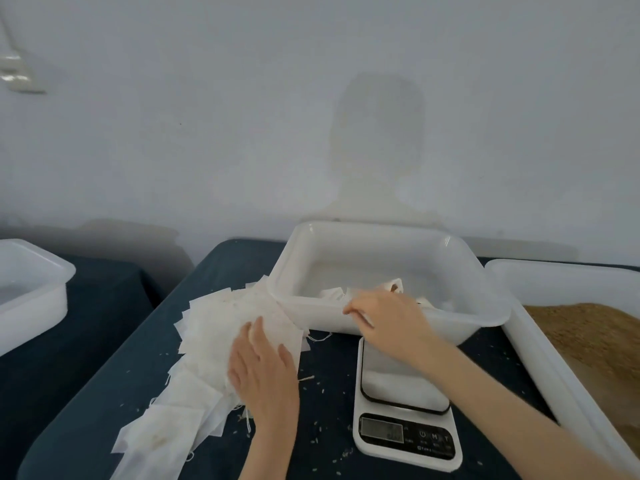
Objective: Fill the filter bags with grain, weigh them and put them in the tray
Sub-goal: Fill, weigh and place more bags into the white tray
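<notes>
Closest in, a white digital kitchen scale with a steel platform (403, 393) sits on the dark blue tabletop (332, 403), its display and button labels too blurred to read. Left hand (263, 368) rests flat, fingers straight, on the loose heap of thin white paper filter bags (207, 323); these look featherlight, limp and tearable, best pinched singly at an edge. Right hand (388, 315) pinches a filled bag at the white plastic tray's (381, 237) near rim, beside the white tub of brown grain (588, 337).

The scale (405, 400) display is unreadable; the grain bin (568, 341) runs off-frame right.
</notes>
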The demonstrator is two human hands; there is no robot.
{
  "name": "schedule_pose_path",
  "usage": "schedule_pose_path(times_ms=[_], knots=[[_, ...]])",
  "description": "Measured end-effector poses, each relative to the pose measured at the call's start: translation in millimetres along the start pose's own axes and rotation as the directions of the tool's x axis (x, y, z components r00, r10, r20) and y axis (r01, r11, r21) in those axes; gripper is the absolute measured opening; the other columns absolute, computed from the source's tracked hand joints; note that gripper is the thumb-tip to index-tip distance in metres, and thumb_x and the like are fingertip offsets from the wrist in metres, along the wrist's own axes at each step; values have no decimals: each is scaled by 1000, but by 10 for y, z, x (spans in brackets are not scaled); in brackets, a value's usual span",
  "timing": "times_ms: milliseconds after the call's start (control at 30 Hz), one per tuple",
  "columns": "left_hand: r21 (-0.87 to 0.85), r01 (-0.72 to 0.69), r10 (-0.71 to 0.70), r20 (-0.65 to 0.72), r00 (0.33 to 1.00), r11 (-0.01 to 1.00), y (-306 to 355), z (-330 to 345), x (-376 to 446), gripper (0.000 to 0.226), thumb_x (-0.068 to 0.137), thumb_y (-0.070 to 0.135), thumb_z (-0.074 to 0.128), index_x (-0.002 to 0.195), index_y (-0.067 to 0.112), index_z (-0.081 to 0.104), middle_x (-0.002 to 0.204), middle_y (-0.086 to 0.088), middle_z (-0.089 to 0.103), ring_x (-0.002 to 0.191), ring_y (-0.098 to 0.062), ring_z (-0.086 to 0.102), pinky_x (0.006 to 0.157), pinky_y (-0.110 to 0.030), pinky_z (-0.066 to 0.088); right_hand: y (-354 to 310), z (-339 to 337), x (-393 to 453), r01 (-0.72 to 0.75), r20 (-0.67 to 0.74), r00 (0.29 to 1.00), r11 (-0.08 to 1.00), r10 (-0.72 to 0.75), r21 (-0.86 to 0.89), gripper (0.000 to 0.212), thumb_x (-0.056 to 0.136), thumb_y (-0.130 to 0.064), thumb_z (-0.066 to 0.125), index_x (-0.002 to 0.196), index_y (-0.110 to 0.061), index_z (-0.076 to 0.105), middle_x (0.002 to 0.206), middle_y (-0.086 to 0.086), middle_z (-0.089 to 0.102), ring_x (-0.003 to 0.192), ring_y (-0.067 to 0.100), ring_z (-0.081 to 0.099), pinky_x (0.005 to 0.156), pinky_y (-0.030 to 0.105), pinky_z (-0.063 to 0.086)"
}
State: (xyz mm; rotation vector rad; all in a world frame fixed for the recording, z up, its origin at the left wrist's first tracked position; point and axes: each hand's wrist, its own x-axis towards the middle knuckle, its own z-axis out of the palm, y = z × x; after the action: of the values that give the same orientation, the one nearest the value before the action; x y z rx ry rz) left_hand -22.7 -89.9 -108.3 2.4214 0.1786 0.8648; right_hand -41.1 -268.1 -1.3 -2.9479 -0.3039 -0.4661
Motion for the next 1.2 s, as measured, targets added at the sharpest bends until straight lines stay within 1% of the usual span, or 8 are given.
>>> schedule_pose_path(times_ms=[100, 233, 400, 700, 867, 967, 1100, 1200], knots=[[-20, 188, -188, 26, 982, 982, -72, -19, 77, 63, 83, 12, 68, 139, 2, 40, 137, -23, 44, 125, -42, 38, 98, -56, 34, -209, 100, -248, 13, 12, 1000, 986, -15, 166, 27, 95, -26, 45, 104, -30, 70, 104, -15, 68, 94, 5, 59, 82, 25, 49], [-79, 260, -257, 57, 965, 962, -147, -24, 111, 46, 86, 10, 67, 129, 4, 52, 121, -21, 57, 112, -41, 46, 90, -51, 36, -327, 327, -471, -22, 99, 995, 973, -1, 230, 28, 95, -27, 42, 106, -30, 68, 109, -16, 66, 96, 5, 58, 79, 25, 48], [-151, 255, -257, 10, 966, 955, -170, -69, 112, 32, 83, 7, 69, 114, 12, 63, 102, -11, 65, 98, -35, 51, 78, -42, 33, -280, 412, -601, -119, 121, 989, 953, 87, 280, 27, 96, -26, 44, 105, -32, 68, 107, -17, 66, 89, 5, 60, 76, 25, 50], [-114, 170, -183, -106, 977, 979, -154, -51, 72, 31, 85, 5, 68, 114, 15, 70, 119, -14, 62, 109, -40, 49, 82, -51, 35, -317, 453, -656, -185, 91, 982, 915, 163, 358, 24, 95, -28, 47, 105, -34, 68, 104, -21, 66, 90, 2, 59, 69, 10, 43], [-86, 138, -147, -106, 983, 987, -132, -46, 78, 48, 88, 7, 64, 135, 5, 51, 94, -19, 64, 93, -39, 53, 78, -51, 34, -346, 477, -710, -211, 119, 977, 897, 178, 387, 24, 96, -28, 47, 107, -34, 67, 104, -21, 65, 91, 1, 59, 78, 15, 49], [-121, 211, -218, -54, 974, 970, -146, -46, 85, 36, 94, 13, 55, 130, 9, 50, 84, -16, 65, 96, -34, 56, 87, -47, 31, -349, 459, -743, -206, 127, 977, 900, 170, 383, 24, 97, -29, 47, 108, -34, 67, 106, -22, 65, 92, 1, 59, 79, 15, 49], [-130, 225, -236, -77, 969, 966, -188, -40, 104, 17, 95, 17, 54, 107, 6, 59, 87, -20, 67, 106, -35, 52, 89, -49, 31, -351, 421, -800, -183, 130, 981, 904, 144, 385, 25, 96, -28, 47, 108, -34, 68, 105, -21, 66, 87, -3, 57, 77, 12, 47], [-86, 155, -168, -168, 971, 984, -189, -46, 100, 15, 93, 16, 60, 100, 4, 67, 112, -14, 69, 111, -39, 50, 86, -50, 32, -328, 417, -830, -180, 127, 982, 911, 143, 371, 24, 96, -29, 48, 108, -34, 68, 105, -21, 66, 78, -11, 51, 73, 4, 40]])
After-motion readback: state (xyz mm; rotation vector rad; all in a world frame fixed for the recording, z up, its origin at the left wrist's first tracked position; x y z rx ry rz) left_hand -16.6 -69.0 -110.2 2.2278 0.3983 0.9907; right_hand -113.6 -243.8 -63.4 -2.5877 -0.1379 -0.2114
